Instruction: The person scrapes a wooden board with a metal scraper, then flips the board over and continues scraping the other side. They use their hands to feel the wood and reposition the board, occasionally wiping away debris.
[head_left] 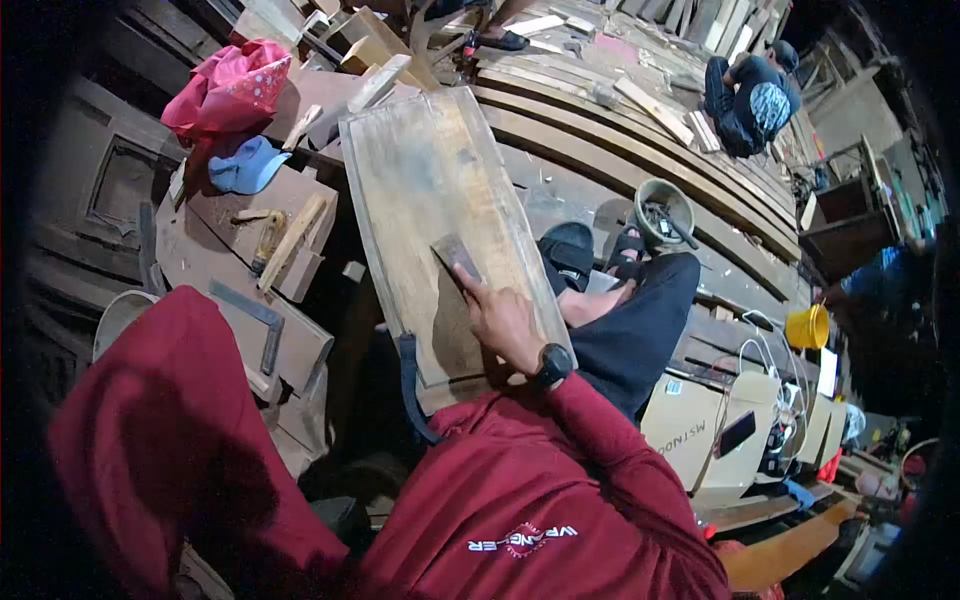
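My right hand (505,325), with a black watch at the wrist, rests on a long wooden panel (500,220). Its index finger stretches along a small flat grey-brown piece (457,258) that lies against the panel's face; the other fingers curl behind it. The panel has a raised border and dark stains near its upper end. It slants away from my lap, its lower end close to my red shirt. A dark curved strip (411,390) lies over its lower left corner. My left sleeve (170,390) is bent out to the left, and no left hand shows.
Left of the panel are a wooden-handled tool (268,240), a blue cap (248,166) and a red bag (228,90). Right of it sit a bucket (664,208), sandals (628,250), a cardboard box (680,425) and a phone (736,434). A person (752,100) crouches beyond stacked planks (640,165).
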